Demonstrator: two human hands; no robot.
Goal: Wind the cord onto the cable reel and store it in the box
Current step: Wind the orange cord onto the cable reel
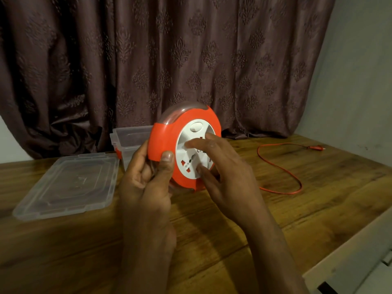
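Gripping the orange cable reel point(167, 136) upright above the wooden table point(212, 230), the left hand point(146, 179) is curling round its rim while the right hand's point(224, 168) spread fingers point(197, 143) are pressing its white socket face point(191, 158).

We see a dim, warm-lit room w/ soft shadows under both forearms on the brown wooden table point(212, 240); wide-angle bending at edges, slight softness throughout.

The round orange cable reel point(167, 143) with a white socket face stands on edge mid-desk. Its orange cord point(282, 168) loops loose toward the desk's right edge. The clear box point(127, 141) sits open at the back edge.
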